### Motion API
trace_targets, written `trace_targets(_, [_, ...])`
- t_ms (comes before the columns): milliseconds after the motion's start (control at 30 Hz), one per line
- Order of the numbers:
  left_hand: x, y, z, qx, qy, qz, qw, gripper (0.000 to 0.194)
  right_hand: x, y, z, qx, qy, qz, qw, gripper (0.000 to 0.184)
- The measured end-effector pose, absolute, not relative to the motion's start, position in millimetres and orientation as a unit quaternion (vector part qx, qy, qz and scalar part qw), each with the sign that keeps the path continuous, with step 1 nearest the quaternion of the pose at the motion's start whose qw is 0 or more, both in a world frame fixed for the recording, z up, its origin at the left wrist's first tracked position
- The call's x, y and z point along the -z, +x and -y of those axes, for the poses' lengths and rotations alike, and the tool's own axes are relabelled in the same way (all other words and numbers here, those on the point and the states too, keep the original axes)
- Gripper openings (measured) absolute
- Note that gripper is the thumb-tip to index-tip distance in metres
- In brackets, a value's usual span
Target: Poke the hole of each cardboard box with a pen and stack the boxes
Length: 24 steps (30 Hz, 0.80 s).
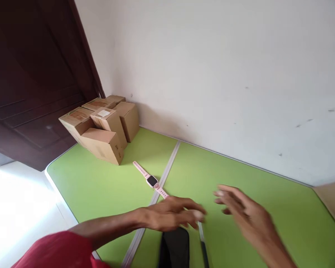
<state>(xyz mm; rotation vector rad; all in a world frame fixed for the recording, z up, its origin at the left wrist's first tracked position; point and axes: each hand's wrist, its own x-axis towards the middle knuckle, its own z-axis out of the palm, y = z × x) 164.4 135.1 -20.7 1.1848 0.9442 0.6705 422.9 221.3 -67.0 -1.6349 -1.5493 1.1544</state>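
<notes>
A pink-strapped smartwatch (152,181) lies flat with its dark screen up and its strap spread out. My left hand (175,215) hovers just below the strap's near end, fingers loosely stretched to the right. Under it, at the bottom edge, is a black case-like object (175,247), partly cut off. Beside that lies a slim tool (203,250) with a pale shaft and a dark handle; its upper end meets my left fingertips, and I cannot tell if they touch. My right hand (249,217), blurred, is over the table with bent fingers apart, holding nothing visible.
Several cardboard boxes (100,147) are grouped at the far left corner of the green table (234,175). A pale seam strip (170,162) crosses the tabletop. The white wall (212,74) borders the back edge, a dark door (36,74) stands left, and a brown surface (333,201) shows at right.
</notes>
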Motion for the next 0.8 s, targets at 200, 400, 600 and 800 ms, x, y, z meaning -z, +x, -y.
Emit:
trace_targets(200, [21,-15,-70,-0.615,0.310,-0.702,0.184,0.064,33,207,-229,-0.541,-0.371,0.715,0.242,0.097])
trace_targets(400, [54,-116,-83,-0.626,0.239,-0.729,0.137,0.082,55,62,-243,-0.490,-0.323,0.755,0.293,0.130])
trace_targets(600, [70,-121,-75,-0.640,0.252,-0.692,0.219,0.088,85,52,-211,-0.433,-0.323,0.781,0.313,0.059])
trace_targets(800, [55,-103,-18,-0.651,0.209,-0.633,0.363,0.102,64,132,-162,-0.330,-0.226,0.836,0.377,0.058])
